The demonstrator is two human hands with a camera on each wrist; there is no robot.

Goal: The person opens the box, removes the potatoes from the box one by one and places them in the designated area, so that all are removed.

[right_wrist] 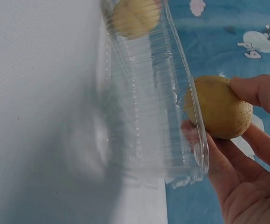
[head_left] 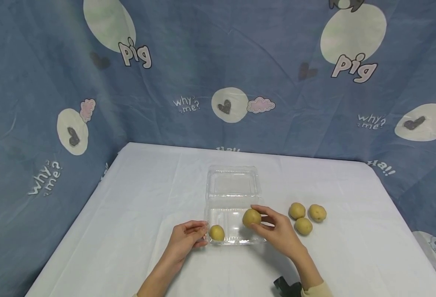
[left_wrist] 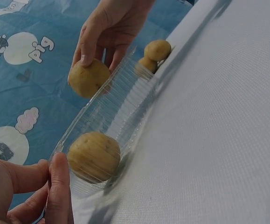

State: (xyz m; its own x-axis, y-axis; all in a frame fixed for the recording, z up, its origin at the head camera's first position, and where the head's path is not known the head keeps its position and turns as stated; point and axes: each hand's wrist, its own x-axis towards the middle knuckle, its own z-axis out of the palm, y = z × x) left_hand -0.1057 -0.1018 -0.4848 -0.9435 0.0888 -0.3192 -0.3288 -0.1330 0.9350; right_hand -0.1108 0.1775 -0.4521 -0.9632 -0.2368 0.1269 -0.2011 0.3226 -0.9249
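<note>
A clear plastic clamshell box [head_left: 230,218] lies on the table, its lid [head_left: 233,183] folded back flat behind the base. One potato [head_left: 216,233] sits at the left end of the base. My left hand [head_left: 188,238] pinches the left rim between thumb and fingers, right beside that potato. In my right hand [head_left: 279,233] is a second potato [right_wrist: 221,107], gripped between thumb and fingers and held above the right part of the base. The left wrist view shows this held potato [left_wrist: 89,78] over the box's rim.
Three more potatoes [head_left: 303,226] are grouped on the white tablecloth [head_left: 158,185] to the right of the box. A dark object [head_left: 287,287] shows beside the right wrist. Behind the table hangs a blue printed curtain [head_left: 188,70].
</note>
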